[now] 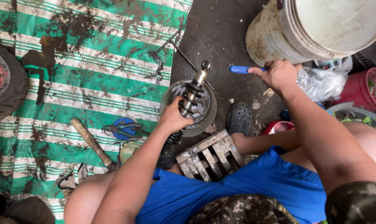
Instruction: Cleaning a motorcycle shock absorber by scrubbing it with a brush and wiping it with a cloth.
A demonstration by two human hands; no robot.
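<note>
Fingers of our left hand (174, 117) close around the shock absorber (191, 94), propping it tilted over the metal bowl (204, 112) on the floor, while our right hand (279, 74) grips a blue-handled tool (240, 69) beside the bucket (316, 29).

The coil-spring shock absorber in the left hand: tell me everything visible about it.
The black coil-spring shock absorber has a brass-coloured metal upper body ending in a round mounting eye. It leans diagonally, eye uppermost, over a grey round metal basin. The left hand grips its spring mid-length; its lower end is hidden behind the forearm.
</note>
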